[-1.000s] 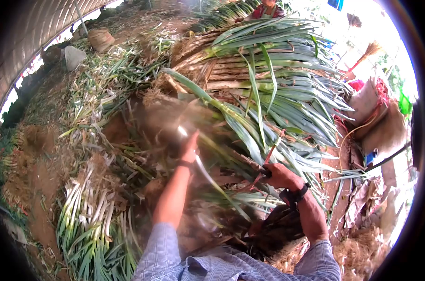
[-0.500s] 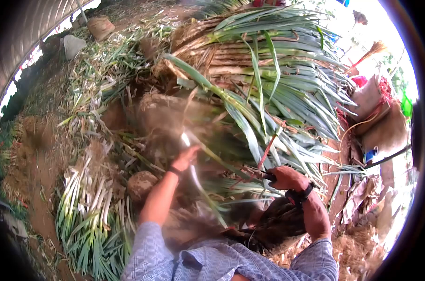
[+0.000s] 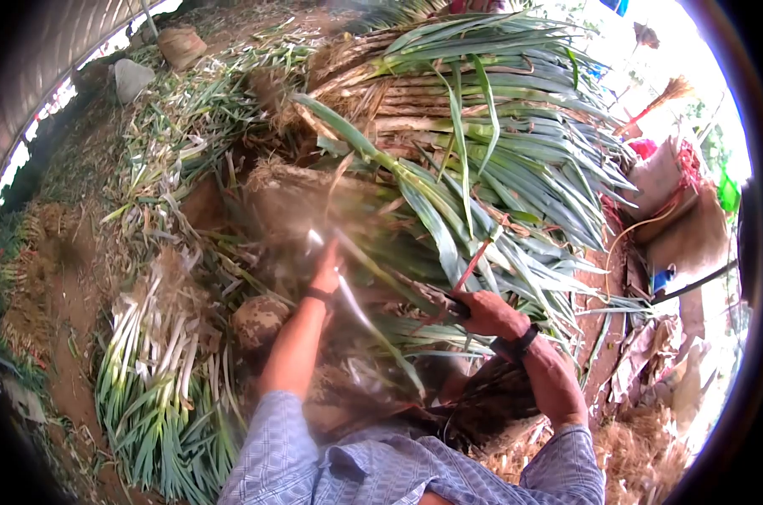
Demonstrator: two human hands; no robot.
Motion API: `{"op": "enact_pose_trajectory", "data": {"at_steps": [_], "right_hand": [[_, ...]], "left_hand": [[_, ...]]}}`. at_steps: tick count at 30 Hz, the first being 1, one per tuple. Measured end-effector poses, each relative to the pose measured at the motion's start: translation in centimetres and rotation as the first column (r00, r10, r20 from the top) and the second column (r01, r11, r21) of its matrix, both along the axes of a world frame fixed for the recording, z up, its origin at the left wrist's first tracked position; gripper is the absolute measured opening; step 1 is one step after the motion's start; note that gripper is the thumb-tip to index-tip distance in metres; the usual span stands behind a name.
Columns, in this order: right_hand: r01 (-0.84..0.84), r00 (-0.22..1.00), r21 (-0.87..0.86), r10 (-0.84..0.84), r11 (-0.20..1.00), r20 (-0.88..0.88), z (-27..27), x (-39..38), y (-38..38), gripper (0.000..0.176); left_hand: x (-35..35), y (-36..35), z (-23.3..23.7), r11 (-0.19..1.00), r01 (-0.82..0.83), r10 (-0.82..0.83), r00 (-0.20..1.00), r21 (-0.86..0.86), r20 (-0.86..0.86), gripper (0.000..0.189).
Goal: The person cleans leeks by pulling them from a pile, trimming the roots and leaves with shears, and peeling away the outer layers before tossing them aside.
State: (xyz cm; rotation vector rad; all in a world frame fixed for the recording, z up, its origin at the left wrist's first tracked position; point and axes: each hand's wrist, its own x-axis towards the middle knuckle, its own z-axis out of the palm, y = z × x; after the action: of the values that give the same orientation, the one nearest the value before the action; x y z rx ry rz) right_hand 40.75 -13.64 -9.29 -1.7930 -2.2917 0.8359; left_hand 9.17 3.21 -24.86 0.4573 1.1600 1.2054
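Note:
My left hand [image 3: 326, 271] is closed near the middle of the view, beside the white stalk of a long green onion [image 3: 358, 310] whose leaves trail down toward my lap; a blur hides the fingertips. To its right, my right hand [image 3: 487, 315] is wrapped round the dark handle of a tool [image 3: 436, 296] that points up and left. Behind both hands lies a large pile of green onions [image 3: 516, 126], roots to the left and leaves to the right. A bunch of onions with white stalks [image 3: 167, 353] rests on the ground at the left.
Loose leaves and trimmings [image 3: 158, 151] litter the ground at the upper left, near a grey stone [image 3: 132, 81] and a brown lump [image 3: 181, 47]. Brown sacks [image 3: 688, 236] stand at the right. Dry husks [image 3: 642, 459] lie at the lower right.
My right hand and the tool have moved left and slightly up. My left hand has shifted a little up and left, and the onion's trailing leaves have swung right.

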Motion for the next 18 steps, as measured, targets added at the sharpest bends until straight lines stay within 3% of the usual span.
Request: {"op": "enact_pose_trajectory", "data": {"at_steps": [3,6,7,9,13,16,18], "right_hand": [[-0.011,0.998,0.045,0.013,0.999,-0.055,-0.3,-1.1,1.5,0.032],[-0.026,0.999,0.028,0.027,0.999,-0.024,0.8,-2.6,3.7,0.028],[-0.022,1.0,0.038,0.021,0.999,0.017,1.2,-3.2,4.2,0.024],[-0.065,0.997,0.049,0.066,0.997,-0.034,-0.2,-3.4,5.2,0.023],[-0.132,0.991,-0.013,0.132,0.991,-0.025,1.4,-4.7,5.8,0.023],[-0.049,0.999,-0.025,0.049,0.998,0.018,2.0,-5.5,5.6,0.023],[-0.086,0.996,-0.015,0.086,0.996,0.005,0.9,-4.9,5.7,0.023]], "left_hand": [[0.5,-0.3,1.6,1.0,0.005,-0.006,0.998,-0.02,-0.066,0.027],[0.5,-1.2,-0.1,0.987,0.158,-0.158,0.987,0.012,0.005,0.03],[1.0,-2.0,0.9,0.975,0.213,-0.218,0.973,-0.062,-0.075,0.03],[1.5,-4.3,-1.3,0.939,0.34,-0.344,0.932,0.047,0.114,0.025],[1.8,-6.1,-2.2,0.926,0.369,-0.378,0.897,0.083,0.229,0.025],[2.0,-5.8,-1.7,0.95,0.311,-0.297,0.917,-0.01,0.266,0.027],[1.7,-5.5,-1.0,0.947,0.317,-0.296,0.918,-0.042,0.262,0.027]]}}
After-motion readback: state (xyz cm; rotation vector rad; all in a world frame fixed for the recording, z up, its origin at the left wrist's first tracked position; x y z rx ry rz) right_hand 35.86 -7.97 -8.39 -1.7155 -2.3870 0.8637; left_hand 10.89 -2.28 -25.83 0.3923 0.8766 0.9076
